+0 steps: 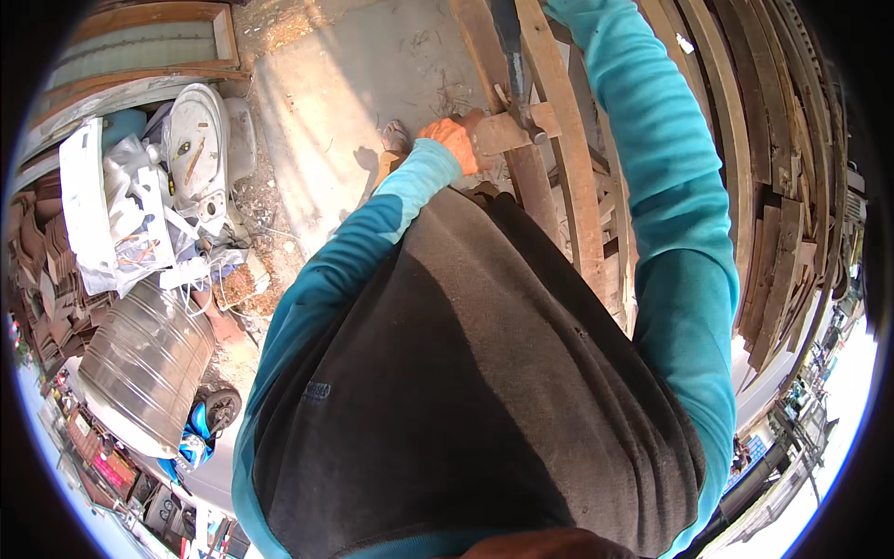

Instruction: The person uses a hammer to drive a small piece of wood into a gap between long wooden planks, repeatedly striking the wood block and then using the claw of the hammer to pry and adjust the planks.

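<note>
My left hand (453, 142) is closed at the near-left end of a short wooden piece (503, 133). That piece lies crosswise against long wooden boards (573, 154), which run away from me. A hammer (516, 73), with a dark grip and a metal shaft, has its head over the short piece, just right of my left hand. The grip runs out past the top edge. My right arm in its teal sleeve (666, 149) reaches far forward over the boards. The right hand itself lies beyond the top edge, so what it holds is hidden.
Stacked timber (782, 140) lines the right side. At the left are a white toilet seat (197, 140), plastic bags (140, 205), a ribbed translucent barrel (149, 349) and stacked brown tiles (47, 270). A framed glass panel (140, 47) lies at the far left, beside a concrete floor (317, 102).
</note>
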